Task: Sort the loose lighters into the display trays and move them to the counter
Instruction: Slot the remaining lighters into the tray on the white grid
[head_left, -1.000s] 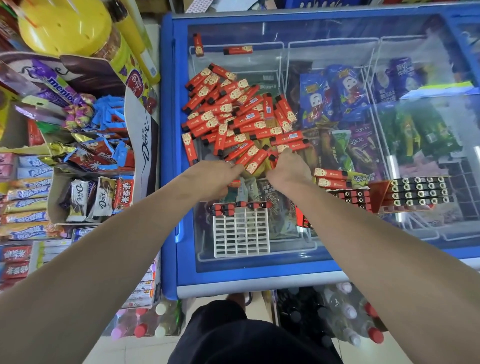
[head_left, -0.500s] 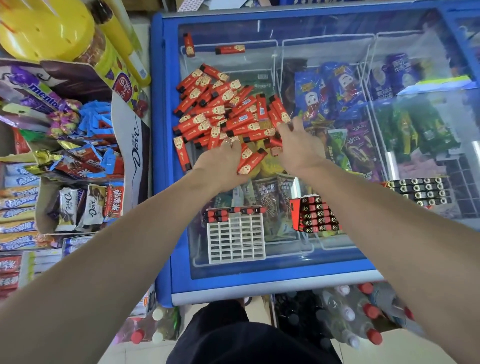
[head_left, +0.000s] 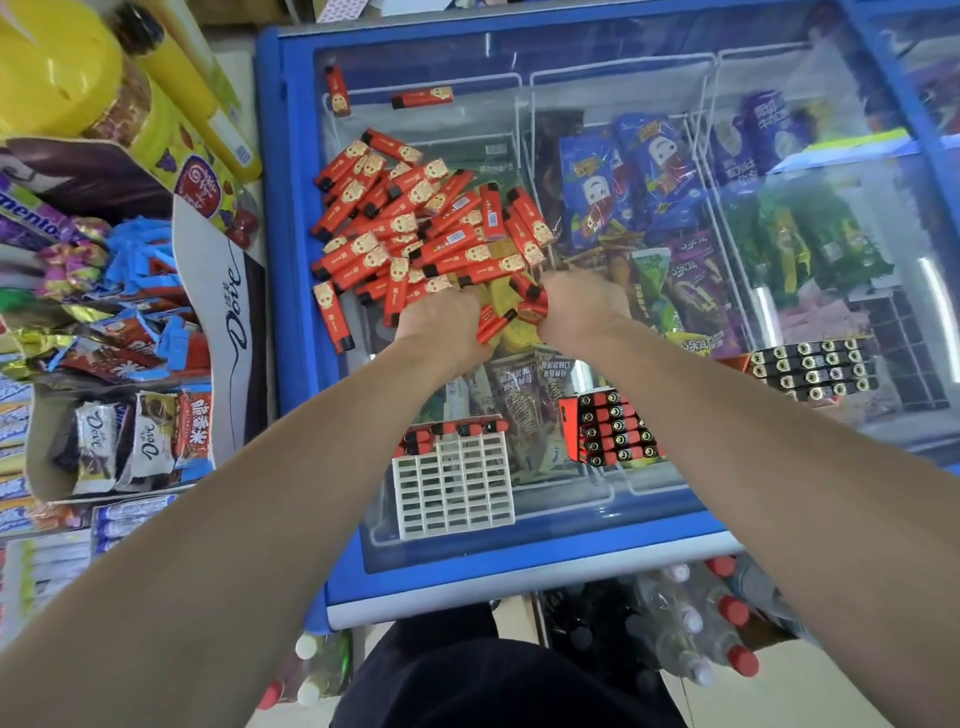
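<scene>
A: Start at the fingers. What are they doing?

B: Both sets are curled down into the near edge of the pile of loose lighters (head_left: 426, 218). The left hand (head_left: 441, 325) closes round a few red lighters at frame centre; the right hand (head_left: 582, 306) grips another lighter or two just beside it. How many each holds I cannot tell, since the knuckles hide the fingertips.

A: And the pile itself?

B: It spreads over the glass lid of the blue freezer (head_left: 291, 291), in the upper middle of the frame. Two stray lighters (head_left: 421, 97) lie apart near the top edge.

A: Where are the trays?

B: The white grid tray (head_left: 454, 486) sits lower centre, nearly empty, with only its far row filled. A filled red tray (head_left: 613, 428) stands just right of it, and another full tray (head_left: 815, 369) lies at right.

A: So which step is this?

B: Gathering a handful, I judge. Sorting is well short of done.

A: Next move?

B: Probably bringing the handfuls back to the white tray, squaring each lighter upright and slotting it into an open cell without knocking the filled row.
</scene>
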